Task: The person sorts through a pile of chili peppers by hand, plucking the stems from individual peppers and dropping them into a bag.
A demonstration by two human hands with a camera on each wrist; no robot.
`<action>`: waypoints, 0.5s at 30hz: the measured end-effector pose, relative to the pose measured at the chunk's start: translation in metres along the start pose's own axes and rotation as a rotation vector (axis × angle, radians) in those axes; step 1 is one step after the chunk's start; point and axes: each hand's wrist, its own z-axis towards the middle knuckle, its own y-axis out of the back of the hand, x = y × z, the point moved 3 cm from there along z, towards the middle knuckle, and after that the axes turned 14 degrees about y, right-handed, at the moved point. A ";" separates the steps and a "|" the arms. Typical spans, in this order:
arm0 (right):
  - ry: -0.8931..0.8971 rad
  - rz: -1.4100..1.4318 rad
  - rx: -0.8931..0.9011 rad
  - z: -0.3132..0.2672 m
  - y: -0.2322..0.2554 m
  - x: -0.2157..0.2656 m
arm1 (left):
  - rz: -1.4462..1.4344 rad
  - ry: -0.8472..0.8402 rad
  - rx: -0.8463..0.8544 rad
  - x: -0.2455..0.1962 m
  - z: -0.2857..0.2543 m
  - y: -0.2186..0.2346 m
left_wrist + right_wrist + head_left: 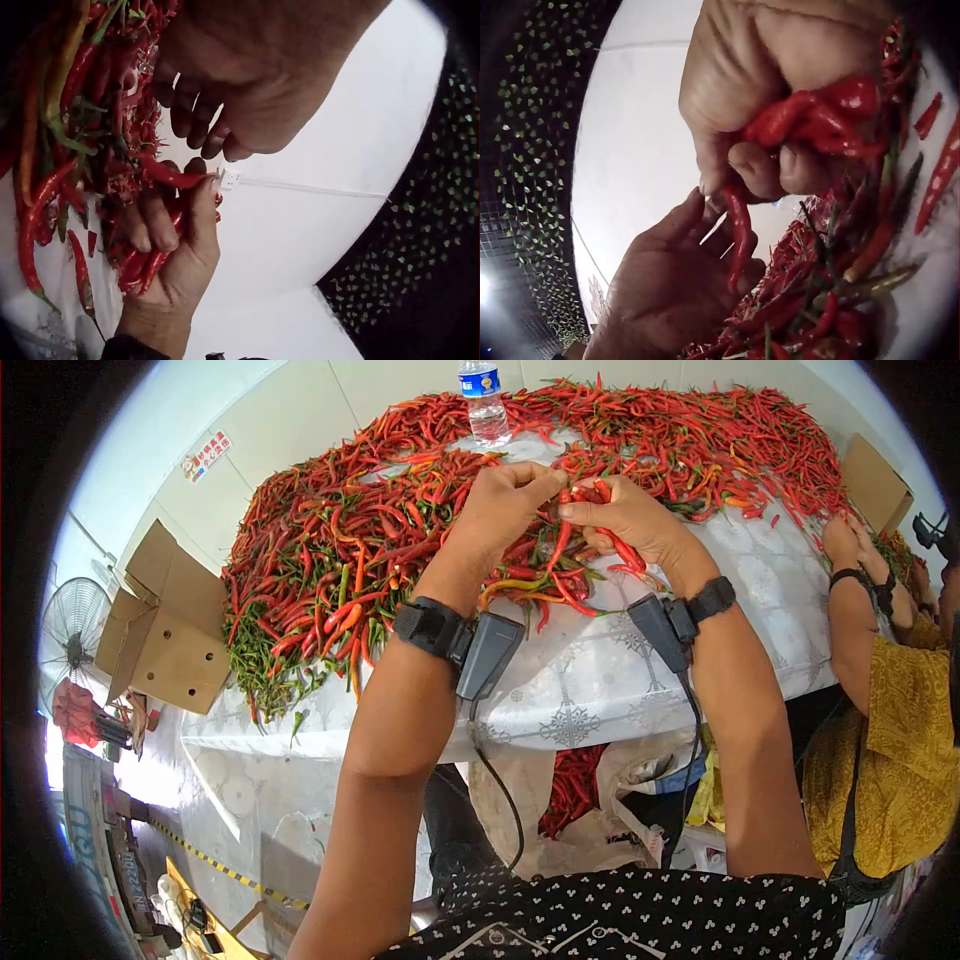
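Observation:
My right hand (640, 525) grips several red chili peppers (810, 120) in its curled fingers. Between its thumb and forefinger it pinches one more red chili (739, 232), whose stem end points toward my left hand (505, 510). The left thumb and forefinger come together right by that stem end; I cannot tell whether they pinch anything. In the left wrist view, the left hand's other fingers are bent and spread a little. Below both hands lie loose red and greenish chilies (560, 575) on the patterned white tablecloth (560, 680).
A large heap of chilies (700, 440) spreads over the table's far side and left. A water bottle (485, 405) stands in it. Cardboard boxes (180, 650) stand at the left. Another person's hand (842, 545) is at the right. Below the table edge, a sack holds red chilies (572, 790).

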 end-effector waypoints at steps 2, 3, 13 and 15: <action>0.003 0.007 0.013 0.000 0.002 -0.004 | 0.036 0.016 0.027 0.003 0.002 0.002; 0.006 0.014 0.026 0.001 0.003 -0.006 | 0.041 0.005 0.042 0.002 0.001 0.002; -0.085 0.119 0.032 0.004 0.001 -0.012 | 0.800 -0.467 -0.467 -0.018 -0.015 -0.002; -0.080 0.237 -0.077 0.000 0.002 -0.004 | 0.812 -0.441 -0.517 -0.021 -0.013 0.011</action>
